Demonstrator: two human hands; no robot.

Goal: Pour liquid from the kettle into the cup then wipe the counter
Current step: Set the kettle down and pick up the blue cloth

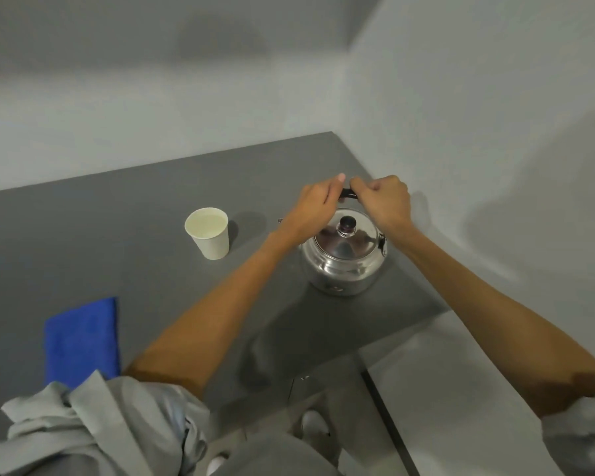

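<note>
While both hands are raised over the kettle (345,257), its black handle (348,193) is gripped from either side. The left hand (311,207) is curled around the handle's left end, thumb tip up; the right hand (385,200) is closed in a loose fist on the right end. Only a short glossy stretch of the handle is seen between them.

The kettle is seen as a squat, rounded, polished-steel body with a mirror finish, a domed lid and a dark round knob (347,223) on top. It is set upright on the counter (124,242), near the right back corner, close to the wall. A thin bit of spout is glimpsed at its left, mostly hidden by the left wrist.

The counter is a flat, matte grey slab. A white paper cup (208,232), tapered and smooth, is stood upright well left of the kettle, apart from it; pale contents or a pale bottom are seen inside, cannot tell which. A blue cloth (83,340), fuzzy, folded into a rectangle, is laid at the near left edge. Grey fabric sleeves (93,427) are pushed up.
</note>
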